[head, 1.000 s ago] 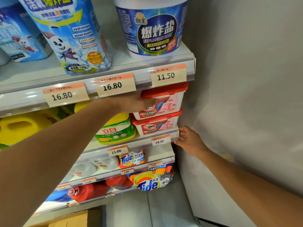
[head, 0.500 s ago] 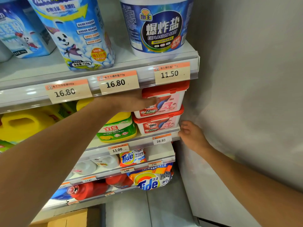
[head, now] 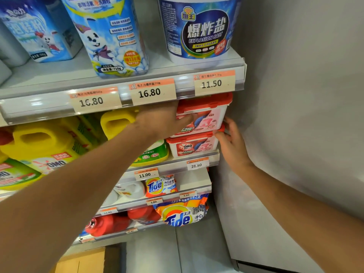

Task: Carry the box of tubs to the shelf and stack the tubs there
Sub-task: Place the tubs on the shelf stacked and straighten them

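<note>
I see two white plastic tubs with red lids stacked at the right end of the grey metal shelf (head: 201, 162), just under the shelf above. The upper tub (head: 204, 115) sits slightly tilted on the lower tub (head: 194, 146), whose label reads "OMO". My left hand (head: 159, 120) lies against the upper tub's left front, fingers curled onto its face; how firmly it grips I cannot tell. My right hand (head: 231, 142) is at the stack's right side, fingers partly open and touching the red lid edge of the lower tub, beside the grey wall panel (head: 295, 115).

The price tag (head: 197, 164) below the tubs reads "28.80". Above them, tags read "11.50" and "16.80". A blue-and-white round tub (head: 199, 30) overhead says "EXPLOSION SALT". Left of the stack stand yellow jugs (head: 45, 146), one marked "OMO". Lower down lies an orange "Tide" bag (head: 181, 211).
</note>
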`<state>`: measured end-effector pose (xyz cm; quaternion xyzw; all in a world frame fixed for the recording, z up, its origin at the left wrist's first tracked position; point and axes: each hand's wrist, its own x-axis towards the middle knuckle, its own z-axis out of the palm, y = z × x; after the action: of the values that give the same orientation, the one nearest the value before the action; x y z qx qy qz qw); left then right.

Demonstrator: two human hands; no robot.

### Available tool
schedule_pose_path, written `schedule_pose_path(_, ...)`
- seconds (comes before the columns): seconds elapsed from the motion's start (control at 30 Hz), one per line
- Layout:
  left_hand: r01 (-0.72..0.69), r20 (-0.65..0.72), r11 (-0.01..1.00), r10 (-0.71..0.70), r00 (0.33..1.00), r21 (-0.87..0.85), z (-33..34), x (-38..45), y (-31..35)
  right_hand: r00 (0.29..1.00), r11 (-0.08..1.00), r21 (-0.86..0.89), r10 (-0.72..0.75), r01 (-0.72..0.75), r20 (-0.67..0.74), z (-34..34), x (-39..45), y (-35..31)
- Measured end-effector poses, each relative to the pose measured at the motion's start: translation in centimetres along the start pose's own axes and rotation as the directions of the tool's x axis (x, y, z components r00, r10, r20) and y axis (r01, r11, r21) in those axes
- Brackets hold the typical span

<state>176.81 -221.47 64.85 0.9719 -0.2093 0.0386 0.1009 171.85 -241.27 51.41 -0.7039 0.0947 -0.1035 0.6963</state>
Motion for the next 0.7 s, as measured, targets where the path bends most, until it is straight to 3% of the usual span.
schedule_pose_path(0.1,0.025,-0.247,0.995,-0.001,0.969,0.093,1.7,-2.4,0.4,1.000,1.000,0.020,0.010,-0.010,-0.013,0.2,0.1,-0.1)
schedule_pose_path(0.2,-0.090,-0.401,0.995,0.071,0.913,-0.031,3.3,-4.6,0.5,1.000,1.000,0.014,0.019,-0.019,-0.015,0.6,0.0,-0.3)
schedule_pose_path(0.3,-0.170,-0.431,0.958,0.056,0.901,-0.230,5.8,-7.5,1.0,1.000,1.000,-0.003,0.006,-0.006,-0.022,0.8,-0.2,-0.5)
schedule_pose_path(0.47,-0.033,-0.410,0.802,-0.270,0.871,-0.597,8.4,-9.7,1.4,1.000,1.000,-0.030,0.009,-0.010,-0.021,1.0,-0.3,-1.1)
schedule_pose_path(0.7,0.081,-0.313,0.759,-0.359,0.879,-0.646,8.3,-8.9,2.1,1.000,0.998,-0.059,-0.004,0.003,-0.021,0.9,-0.4,-1.3)
